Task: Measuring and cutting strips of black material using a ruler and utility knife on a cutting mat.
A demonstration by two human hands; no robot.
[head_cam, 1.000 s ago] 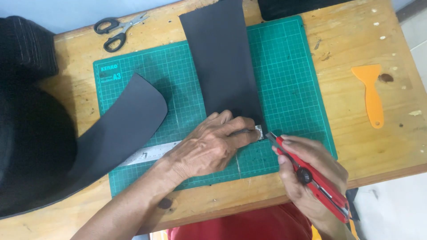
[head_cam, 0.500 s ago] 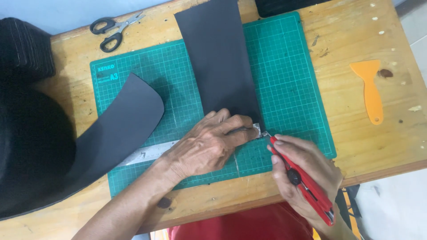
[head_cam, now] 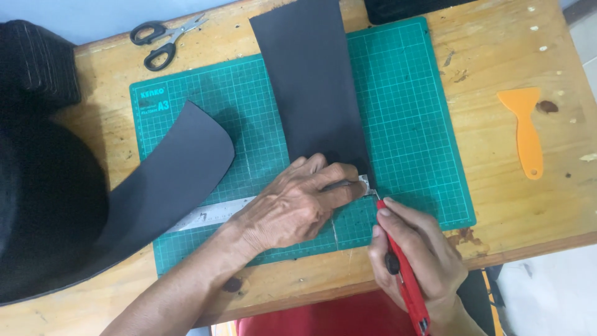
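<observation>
Under left hand (head_cam: 292,208), black sheet (head_cam: 314,87).

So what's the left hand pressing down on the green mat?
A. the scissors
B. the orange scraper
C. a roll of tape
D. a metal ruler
D: the left hand lies flat on a metal ruler across the dark sheet, while the scissors and orange scraper lie untouched, off the mat.
</observation>
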